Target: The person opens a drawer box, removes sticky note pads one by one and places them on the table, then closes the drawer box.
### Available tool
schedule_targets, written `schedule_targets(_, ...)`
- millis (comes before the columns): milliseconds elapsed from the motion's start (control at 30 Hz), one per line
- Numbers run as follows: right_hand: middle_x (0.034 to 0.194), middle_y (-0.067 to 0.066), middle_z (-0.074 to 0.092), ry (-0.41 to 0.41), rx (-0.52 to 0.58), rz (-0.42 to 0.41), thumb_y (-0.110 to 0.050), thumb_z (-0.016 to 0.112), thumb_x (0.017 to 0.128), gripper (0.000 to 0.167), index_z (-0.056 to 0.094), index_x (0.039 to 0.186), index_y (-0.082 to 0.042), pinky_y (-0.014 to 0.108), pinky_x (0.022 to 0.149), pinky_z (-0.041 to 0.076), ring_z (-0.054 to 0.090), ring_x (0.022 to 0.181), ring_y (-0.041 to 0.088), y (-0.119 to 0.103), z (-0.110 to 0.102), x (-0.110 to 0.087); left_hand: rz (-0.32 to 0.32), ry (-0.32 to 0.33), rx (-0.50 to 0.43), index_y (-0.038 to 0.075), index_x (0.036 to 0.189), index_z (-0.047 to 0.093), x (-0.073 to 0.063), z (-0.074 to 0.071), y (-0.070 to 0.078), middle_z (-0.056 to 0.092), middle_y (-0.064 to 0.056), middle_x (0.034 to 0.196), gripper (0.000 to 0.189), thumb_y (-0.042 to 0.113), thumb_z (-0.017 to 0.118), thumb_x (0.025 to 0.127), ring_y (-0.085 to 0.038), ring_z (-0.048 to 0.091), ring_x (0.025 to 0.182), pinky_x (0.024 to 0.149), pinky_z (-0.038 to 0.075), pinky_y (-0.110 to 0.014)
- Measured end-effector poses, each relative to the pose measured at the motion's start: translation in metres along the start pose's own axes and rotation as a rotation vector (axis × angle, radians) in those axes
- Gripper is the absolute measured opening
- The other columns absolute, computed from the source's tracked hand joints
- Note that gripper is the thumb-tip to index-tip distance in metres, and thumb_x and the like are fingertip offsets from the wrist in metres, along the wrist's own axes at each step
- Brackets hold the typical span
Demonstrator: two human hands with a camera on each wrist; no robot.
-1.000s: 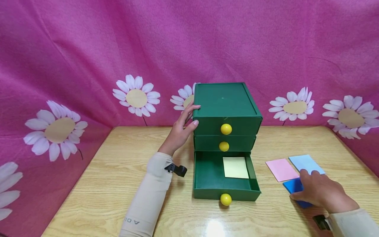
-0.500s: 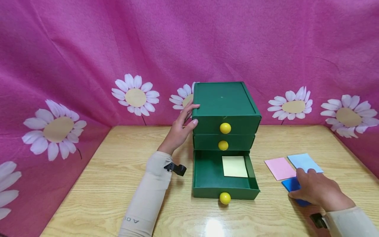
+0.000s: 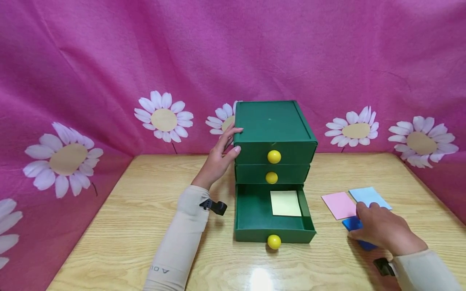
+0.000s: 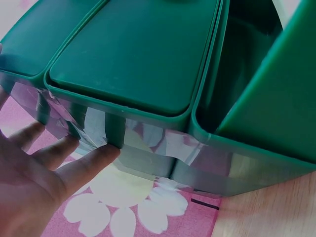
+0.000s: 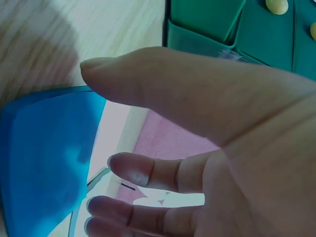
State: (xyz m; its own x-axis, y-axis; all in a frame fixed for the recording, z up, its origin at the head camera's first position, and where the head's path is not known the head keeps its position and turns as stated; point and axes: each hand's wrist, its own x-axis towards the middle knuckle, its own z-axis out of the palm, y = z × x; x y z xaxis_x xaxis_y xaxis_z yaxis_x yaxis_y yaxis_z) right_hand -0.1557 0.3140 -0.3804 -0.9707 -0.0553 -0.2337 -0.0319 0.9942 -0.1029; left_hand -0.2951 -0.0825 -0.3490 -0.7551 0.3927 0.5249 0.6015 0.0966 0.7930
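A green three-drawer unit [image 3: 274, 121] with yellow round knobs stands on the table. Its bottom drawer [image 3: 251, 206] is pulled out, with a pale yellow sticky note pad [image 3: 285, 203] lying inside. My left hand [image 3: 214, 163] rests against the unit's left side, thumb near the top drawer's front edge; its fingers [image 4: 89, 168] lie spread along the clear side wall. To the right, my right hand [image 3: 386, 228] reaches over a dark blue sticky note pad [image 3: 350, 223], partly covering it. In the right wrist view its thumb overlaps the pad's corner, the other fingers extended beside the edge.
A pink sticky note pad [image 3: 338, 205] and a light blue one [image 3: 370, 197] lie just beyond the dark blue pad. Behind the wooden table [image 3: 153, 226] hangs a magenta cloth [image 3: 204, 52] with printed white flowers. The top and middle drawers are closed.
The head view has shifted slightly, so the unit, pads and hands all appear a little further left. Both hands keep about the same places on the unit and over the dark blue pad.
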Motion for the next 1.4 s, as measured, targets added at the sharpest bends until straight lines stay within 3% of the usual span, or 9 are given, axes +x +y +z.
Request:
schedule_targets(167, 0.081, 0.011, 0.049, 0.006, 0.007, 0.005, -0.047, 0.083, 0.068, 0.065, 0.050, 0.099, 0.000, 0.041, 0.053, 0.046, 0.050, 0.072, 0.025, -0.004, -0.006, -0.001, -0.005, -0.002, 0.005, 0.032, 0.144, 0.038, -0.002, 0.000, 0.005, 0.015, 0.008, 0.161, 0.048, 0.027, 0.049, 0.098, -0.022, 0.029, 0.142, 0.111, 0.030, -0.049)
schedule_targets(333, 0.083, 0.012, 0.051, 0.030, 0.001, -0.012, -0.039, 0.081, 0.072, 0.056, 0.051, 0.101, -0.001, 0.042, 0.052, 0.047, 0.051, 0.074, 0.027, -0.011, -0.014, -0.003, -0.008, -0.007, -0.009, 0.016, 0.146, 0.037, -0.007, -0.002, 0.028, 0.014, -0.004, 0.161, 0.049, 0.019, 0.048, 0.098, -0.030, 0.027, 0.142, 0.111, 0.028, -0.052)
schedule_targets(433, 0.083, 0.013, 0.052, 0.064, 0.003, -0.029, -0.034, 0.080, 0.074, 0.051, 0.052, 0.100, -0.001, 0.043, 0.051, 0.046, 0.051, 0.074, 0.028, -0.016, -0.018, -0.004, -0.014, -0.004, -0.014, 0.012, 0.145, 0.037, -0.007, -0.003, 0.034, 0.015, -0.007, 0.161, 0.049, 0.017, 0.048, 0.098, -0.033, 0.027, 0.142, 0.110, 0.028, -0.054)
schedule_targets(633, 0.082, 0.011, 0.052, 0.170, -0.006, -0.070, -0.029, 0.078, 0.073, 0.042, 0.052, 0.096, -0.005, 0.041, 0.048, 0.044, 0.052, 0.073, 0.028, -0.028, -0.024, -0.009, -0.011, 0.000, -0.008, 0.027, 0.145, 0.039, -0.002, -0.003, 0.011, 0.015, 0.007, 0.161, 0.048, 0.025, 0.049, 0.098, -0.022, 0.028, 0.142, 0.111, 0.028, -0.051)
schedule_targets(767, 0.083, 0.011, 0.053, 0.187, 0.002, -0.074, -0.029, 0.079, 0.073, 0.044, 0.052, 0.097, -0.004, 0.043, 0.049, 0.045, 0.053, 0.076, 0.029, -0.038, -0.030, -0.011, 0.015, 0.003, -0.009, 0.032, 0.144, 0.039, 0.001, -0.001, 0.001, 0.016, 0.012, 0.160, 0.048, 0.028, 0.050, 0.098, -0.017, 0.030, 0.141, 0.112, 0.029, -0.047)
schedule_targets(933, 0.082, 0.010, 0.055, 0.190, 0.005, -0.099, -0.028, 0.078, 0.075, 0.041, 0.054, 0.099, -0.004, 0.043, 0.050, 0.046, 0.054, 0.074, 0.028, -0.051, -0.037, -0.011, 0.017, 0.000, -0.005, 0.029, 0.145, 0.039, 0.000, 0.000, 0.003, 0.016, 0.010, 0.160, 0.048, 0.025, 0.049, 0.098, -0.018, 0.029, 0.142, 0.113, 0.029, -0.043)
schedule_targets(1067, 0.081, 0.009, 0.054, 0.222, 0.005, -0.132, -0.026, 0.078, 0.075, 0.039, 0.054, 0.098, -0.004, 0.042, 0.050, 0.046, 0.053, 0.072, 0.026, -0.061, -0.041, -0.011, 0.001, -0.012, -0.005, 0.018, 0.146, 0.037, -0.003, -0.001, 0.023, 0.015, -0.002, 0.161, 0.049, 0.018, 0.048, 0.098, -0.025, 0.029, 0.142, 0.113, 0.028, -0.043)
schedule_targets(1167, 0.081, 0.008, 0.054, 0.261, 0.014, -0.163, -0.025, 0.077, 0.075, 0.037, 0.055, 0.097, -0.005, 0.041, 0.049, 0.044, 0.052, 0.071, 0.025, -0.068, -0.044, -0.012, -0.003, -0.012, -0.003, 0.019, 0.146, 0.037, -0.004, -0.002, 0.026, 0.015, -0.001, 0.161, 0.049, 0.021, 0.048, 0.098, -0.024, 0.029, 0.142, 0.113, 0.028, -0.046)
schedule_targets(1400, 0.078, 0.004, 0.052, 0.288, 0.034, -0.220, -0.022, 0.075, 0.075, 0.031, 0.055, 0.094, -0.008, 0.035, 0.049, 0.040, 0.049, 0.066, 0.020, -0.085, -0.048, -0.014, 0.014, 0.001, -0.008, 0.029, 0.145, 0.039, 0.000, 0.000, 0.005, 0.016, 0.011, 0.160, 0.048, 0.024, 0.050, 0.098, -0.020, 0.030, 0.142, 0.112, 0.029, -0.051)
